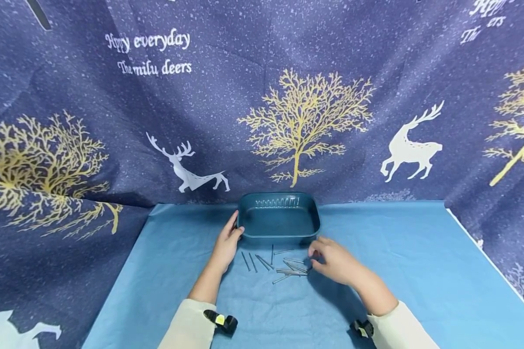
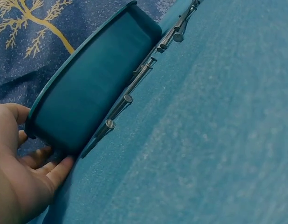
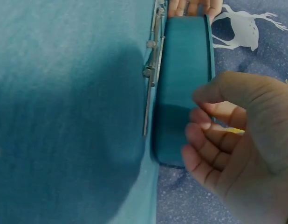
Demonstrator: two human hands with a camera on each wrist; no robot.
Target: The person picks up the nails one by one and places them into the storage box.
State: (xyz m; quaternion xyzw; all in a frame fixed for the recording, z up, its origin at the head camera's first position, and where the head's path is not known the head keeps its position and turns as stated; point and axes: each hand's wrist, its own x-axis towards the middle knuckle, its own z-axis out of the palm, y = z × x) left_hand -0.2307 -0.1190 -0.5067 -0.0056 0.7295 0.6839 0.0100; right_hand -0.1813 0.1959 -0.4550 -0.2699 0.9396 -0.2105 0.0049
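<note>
A dark teal rectangular dish [image 1: 279, 237] sits at the back of the blue-covered table. At its left front corner my left hand [image 1: 227, 245] holds it, thumb by the rim and fingers against the end wall [image 2: 53, 144]. Several metal nails [image 1: 291, 271] with flat heads lie scattered in front of the dish, some crossing each other in a small heap. My right hand [image 1: 332, 259] hovers beside the right end of this heap, near the dish's right front corner. Its fingers [image 3: 204, 158] are loosely bent, and no nail shows between thumb and fingertips.
Blue cloth [image 1: 397, 252] covers the table. Behind it hangs a dark blue printed curtain [image 1: 227, 97] with deer and trees, close to the dish's far side. Black straps [image 1: 220, 322] sit on both sleeves.
</note>
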